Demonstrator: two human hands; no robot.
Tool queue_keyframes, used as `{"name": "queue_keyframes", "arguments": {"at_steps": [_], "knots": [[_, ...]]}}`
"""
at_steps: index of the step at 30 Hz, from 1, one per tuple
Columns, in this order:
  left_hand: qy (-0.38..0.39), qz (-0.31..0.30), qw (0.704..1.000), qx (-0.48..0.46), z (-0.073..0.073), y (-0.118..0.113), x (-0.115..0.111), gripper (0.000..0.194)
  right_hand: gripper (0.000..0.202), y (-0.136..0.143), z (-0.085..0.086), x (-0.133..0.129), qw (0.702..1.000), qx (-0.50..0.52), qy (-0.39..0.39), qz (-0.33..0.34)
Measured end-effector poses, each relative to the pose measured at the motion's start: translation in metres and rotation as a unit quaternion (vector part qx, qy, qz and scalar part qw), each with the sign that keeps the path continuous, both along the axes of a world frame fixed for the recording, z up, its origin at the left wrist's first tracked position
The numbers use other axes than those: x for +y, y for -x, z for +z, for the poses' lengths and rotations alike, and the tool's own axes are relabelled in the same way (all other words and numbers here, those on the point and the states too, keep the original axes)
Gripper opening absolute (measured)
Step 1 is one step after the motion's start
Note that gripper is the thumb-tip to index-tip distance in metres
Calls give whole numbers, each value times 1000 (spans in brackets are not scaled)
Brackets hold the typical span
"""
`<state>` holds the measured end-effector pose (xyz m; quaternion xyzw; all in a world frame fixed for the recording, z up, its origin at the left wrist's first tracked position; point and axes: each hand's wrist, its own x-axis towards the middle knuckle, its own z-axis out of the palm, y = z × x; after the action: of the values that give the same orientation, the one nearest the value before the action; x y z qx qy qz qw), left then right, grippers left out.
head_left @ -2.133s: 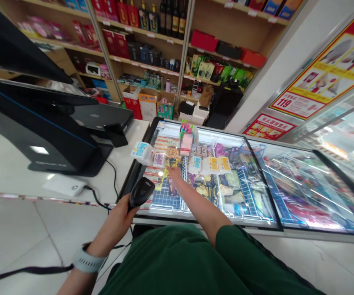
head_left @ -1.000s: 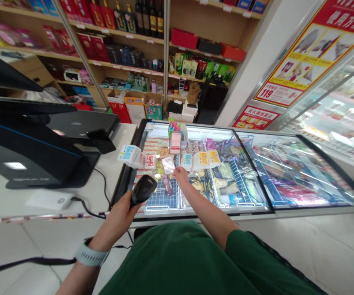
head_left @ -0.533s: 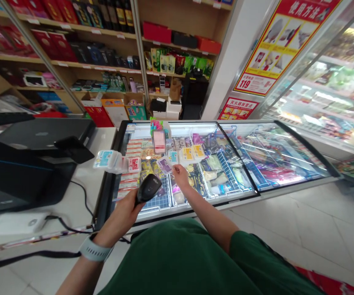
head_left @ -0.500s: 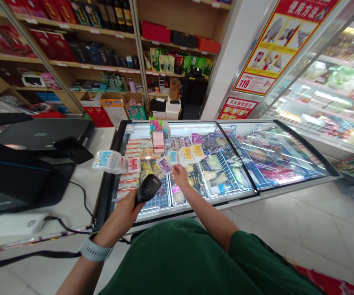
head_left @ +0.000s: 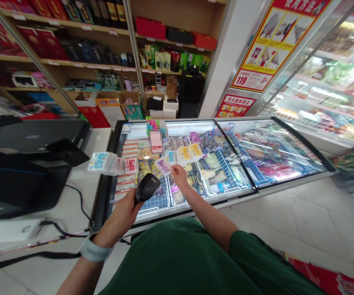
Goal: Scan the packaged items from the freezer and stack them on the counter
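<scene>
My left hand [head_left: 124,211] is wrapped round the handle of a black barcode scanner [head_left: 147,187], whose head points up and away over the freezer's glass top. Between the fingertips of my right hand [head_left: 179,177] is the edge of a small flat packet with a purple label [head_left: 163,165]. Just beyond it, on the glass, lie a blue-labelled packet [head_left: 170,156] and yellow-labelled packets [head_left: 185,153]. To the left, a row of clear packets runs from a red-labelled one [head_left: 130,165] to a blue-labelled one [head_left: 98,161] on the counter.
Beneath my hands is a chest freezer [head_left: 253,189] with baskets of bagged goods. A counter [head_left: 101,141] at left carries a black register [head_left: 20,176], a white box [head_left: 14,230] and cables. A colourful toy-like item [head_left: 152,124] stands at the freezer's back edge, before stocked shelves [head_left: 87,65].
The view has shifted slightly, so the surroundings sit a little further left. Both hands keep nearly the same places, still holding the scanner and the purple-labelled packet.
</scene>
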<state>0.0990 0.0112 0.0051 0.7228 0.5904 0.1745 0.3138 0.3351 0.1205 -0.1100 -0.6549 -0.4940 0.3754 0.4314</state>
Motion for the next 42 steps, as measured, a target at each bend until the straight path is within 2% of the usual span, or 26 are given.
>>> {"name": "queue_keyframes", "arguments": {"at_steps": [5,10,16,22,26,33,40,42], "knots": [[8,-7,1000,11,1,2,2,35,16,1,-1,1,999,33,18,-11],[7,-3,1000,-1,2,2,2,38,14,5,-9,3,991,114,63,-44],[2,10,1000,-8,-4,9,-3,38,7,13,-15,20,955,234,135,-124],[-3,29,1000,-4,-6,20,-14,45,8,19,-11,46,917,316,156,-186],[-1,46,999,-3,-6,27,-20,45,11,23,-9,50,895,354,167,-213],[8,63,998,-8,-7,34,-27,48,18,26,-8,36,881,374,188,-219],[23,75,997,-13,-2,40,-31,44,13,43,-16,23,899,323,239,-173],[25,82,996,-14,-2,42,-33,43,18,51,-20,20,907,297,260,-148]]}}
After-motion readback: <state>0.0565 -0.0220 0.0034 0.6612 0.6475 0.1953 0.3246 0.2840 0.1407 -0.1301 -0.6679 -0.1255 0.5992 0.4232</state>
